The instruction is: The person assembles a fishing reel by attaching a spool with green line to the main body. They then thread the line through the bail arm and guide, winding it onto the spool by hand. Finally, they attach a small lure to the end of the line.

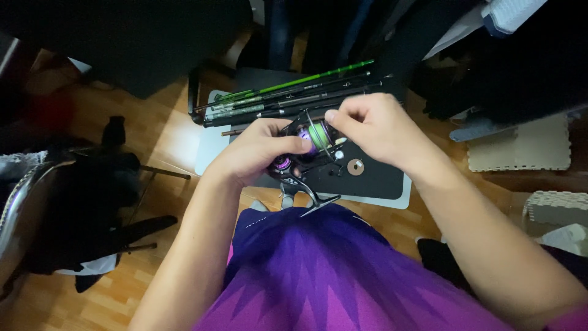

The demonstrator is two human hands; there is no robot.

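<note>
Black spinning reel (309, 147) with green line, gripped in my left hand (257, 153).
My right hand (373, 125) pinches its spool; mat (373, 178) edges lie close beneath.

Both hands cover most of the fishing reel (309, 147), hiding its body, and beyond it the rods' (294, 95) far ends vanish into darkness.

My hands: two, left (257, 153) and right (373, 125). One fishing reel (309, 147) in my grip, one spool of green line on it. Fishing rods (288, 95) bundled beyond: about five, exact count unclear. One small round disc (355, 166) on one black mat (373, 178). Foam mats at right: two.
</note>
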